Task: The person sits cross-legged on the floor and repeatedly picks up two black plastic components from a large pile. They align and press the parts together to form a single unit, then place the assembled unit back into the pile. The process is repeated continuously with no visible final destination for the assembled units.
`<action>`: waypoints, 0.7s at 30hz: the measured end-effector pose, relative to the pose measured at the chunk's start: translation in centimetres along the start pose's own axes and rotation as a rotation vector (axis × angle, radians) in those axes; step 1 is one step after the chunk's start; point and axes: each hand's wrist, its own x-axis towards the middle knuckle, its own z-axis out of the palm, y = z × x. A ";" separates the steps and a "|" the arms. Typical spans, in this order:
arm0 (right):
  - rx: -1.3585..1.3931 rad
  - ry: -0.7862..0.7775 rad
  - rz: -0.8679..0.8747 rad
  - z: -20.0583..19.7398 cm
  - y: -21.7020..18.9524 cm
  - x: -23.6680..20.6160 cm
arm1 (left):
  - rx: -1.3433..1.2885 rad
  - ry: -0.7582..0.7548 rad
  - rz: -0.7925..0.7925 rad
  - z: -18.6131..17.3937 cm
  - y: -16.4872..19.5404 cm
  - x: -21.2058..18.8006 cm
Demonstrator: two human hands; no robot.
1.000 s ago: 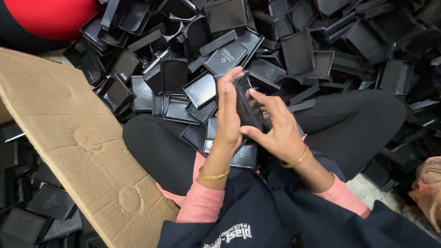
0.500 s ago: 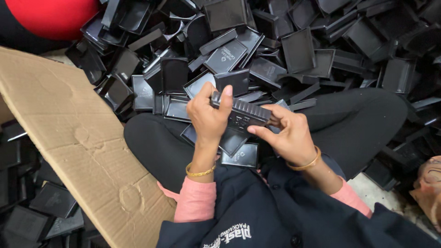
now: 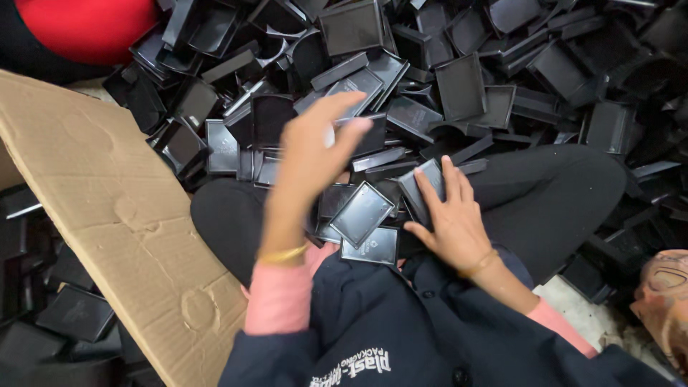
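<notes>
Evidently mid-sort, the right hand [image 3: 453, 222] grips a small stack of black trays [image 3: 423, 190] on edge over the lap, while the left hand [image 3: 312, 147], blurred, fingers spread and empty, hovers above the tray heap [image 3: 459, 86], seemingly needing another piece.

Our right hand [image 3: 450, 222] grips a stack of black trays [image 3: 423, 190] mid-frame; our left hand [image 3: 315, 147] hovers open above the tray pile [image 3: 459, 79].
</notes>
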 end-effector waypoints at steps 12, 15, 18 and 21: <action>1.017 0.083 0.266 -3.0 2.9 1.2 | -0.085 -0.054 -0.019 2.3 -1.0 0.8; 1.551 0.065 0.146 -3.4 1.4 2.2 | -0.347 0.007 0.140 3.2 2.4 -1.3; 1.461 0.068 0.032 -2.2 -1.7 3.0 | -0.657 0.113 0.108 6.2 4.4 -2.3; 0.939 0.123 0.057 -1.8 -3.2 3.2 | -1.048 0.174 -0.142 7.9 4.1 -2.2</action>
